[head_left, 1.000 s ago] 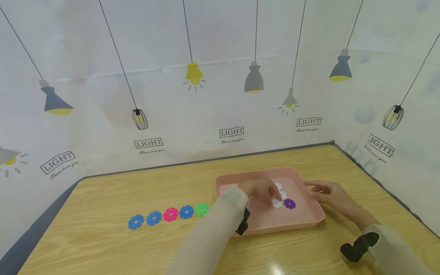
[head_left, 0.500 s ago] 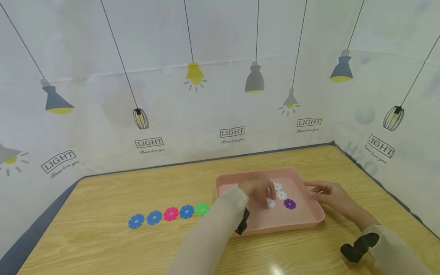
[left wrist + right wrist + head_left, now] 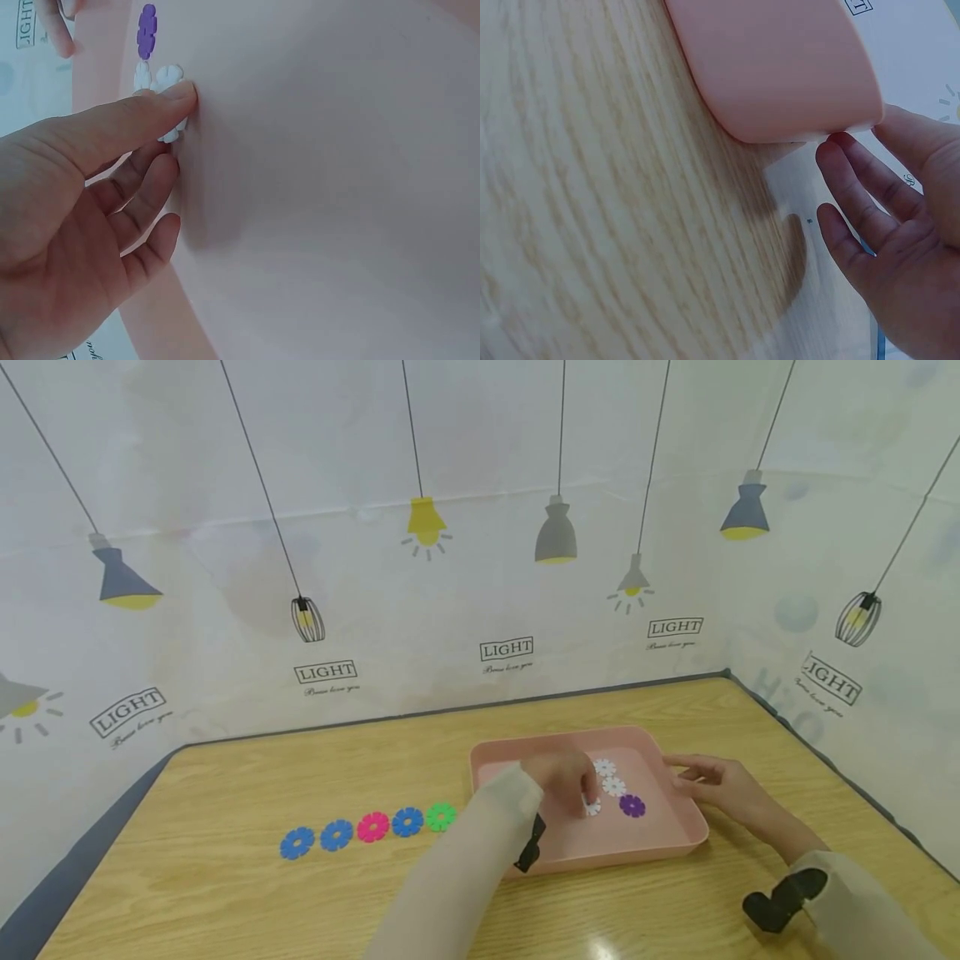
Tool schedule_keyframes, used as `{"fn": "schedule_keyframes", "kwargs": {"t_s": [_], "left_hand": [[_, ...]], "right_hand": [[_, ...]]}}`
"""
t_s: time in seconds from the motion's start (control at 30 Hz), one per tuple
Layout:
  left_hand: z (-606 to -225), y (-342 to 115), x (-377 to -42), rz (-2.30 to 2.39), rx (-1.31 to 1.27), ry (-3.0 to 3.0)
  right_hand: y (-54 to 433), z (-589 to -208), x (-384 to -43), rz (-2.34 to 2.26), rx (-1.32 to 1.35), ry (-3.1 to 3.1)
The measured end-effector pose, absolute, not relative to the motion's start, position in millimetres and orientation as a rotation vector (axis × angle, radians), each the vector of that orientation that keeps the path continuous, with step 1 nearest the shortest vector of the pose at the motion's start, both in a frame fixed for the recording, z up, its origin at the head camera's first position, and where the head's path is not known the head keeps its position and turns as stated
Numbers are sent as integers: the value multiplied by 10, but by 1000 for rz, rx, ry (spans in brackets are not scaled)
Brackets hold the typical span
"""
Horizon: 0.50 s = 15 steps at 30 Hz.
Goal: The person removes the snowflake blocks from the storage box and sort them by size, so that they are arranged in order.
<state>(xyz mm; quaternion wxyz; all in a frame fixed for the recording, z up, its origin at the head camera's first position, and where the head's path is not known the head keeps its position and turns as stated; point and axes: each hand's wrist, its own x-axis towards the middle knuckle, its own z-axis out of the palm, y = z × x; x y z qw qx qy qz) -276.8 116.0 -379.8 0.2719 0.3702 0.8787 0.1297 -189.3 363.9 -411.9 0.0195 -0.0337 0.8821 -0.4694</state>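
Note:
Inside the pink tray (image 3: 540, 852), my left hand (image 3: 566, 774) pinches a white flower-shaped disc (image 3: 593, 808) between thumb and fingers, close over the tray floor. The left wrist view shows the thumb across this disc (image 3: 172, 136), which hides part of it, while the other fingers are loosely bent. Just beyond lie two more white discs (image 3: 614, 787) and a purple flower-shaped disc (image 3: 632, 806). My right hand (image 3: 723, 787) holds the tray's right side, its thumb at the rim (image 3: 879, 112) and its fingertips against the outer wall.
Left of the tray, a row of flower discs lies on the wooden table (image 3: 247, 910): blue ones (image 3: 297, 843), a pink one (image 3: 372, 827) and a green one (image 3: 440, 817). My left sleeve (image 3: 457, 868) crosses the tray's near-left corner. A lamp-print wall covering (image 3: 375, 568) stands behind.
My left fingers have drawn one white disc left, away from the purple one, and now pinch it. The other white discs shifted slightly. My right hand stays on the tray.

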Motion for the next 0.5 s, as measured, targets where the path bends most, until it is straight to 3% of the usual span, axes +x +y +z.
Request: {"fn": "schedule_keyframes", "kwargs": {"t_s": [0.5], "left_hand": [[-3777,1124,-2754,384,995,2397]], "right_hand": [[3649,-4151,-1888,-1490,-153,2732]]}}
